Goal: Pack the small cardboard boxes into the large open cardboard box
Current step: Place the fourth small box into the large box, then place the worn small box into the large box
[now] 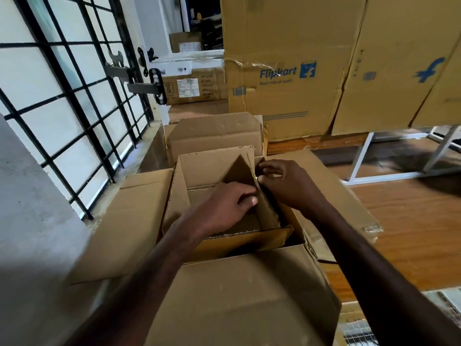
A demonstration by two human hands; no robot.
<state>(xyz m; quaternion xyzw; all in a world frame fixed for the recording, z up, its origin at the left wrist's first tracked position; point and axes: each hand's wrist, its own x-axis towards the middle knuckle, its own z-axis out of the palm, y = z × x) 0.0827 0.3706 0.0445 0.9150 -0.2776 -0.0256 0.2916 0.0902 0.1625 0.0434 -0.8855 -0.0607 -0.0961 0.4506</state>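
Both hands' fingers (249, 196) around box flap (245, 171)

large box (239, 290) floor hidden, label (184, 88) text illegible

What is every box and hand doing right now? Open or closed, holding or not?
big box: open, flaps spread outward, smaller box sitting inside.
small box: open on top, one flap tilted inward.
tilted flap: held between both hands.
left hand: reaching inside small box, fingers against the flap.
right hand: pinching the flap's edge.
box behind: open, flap upright.
Flipkart boxes: stacked, closed, dented.
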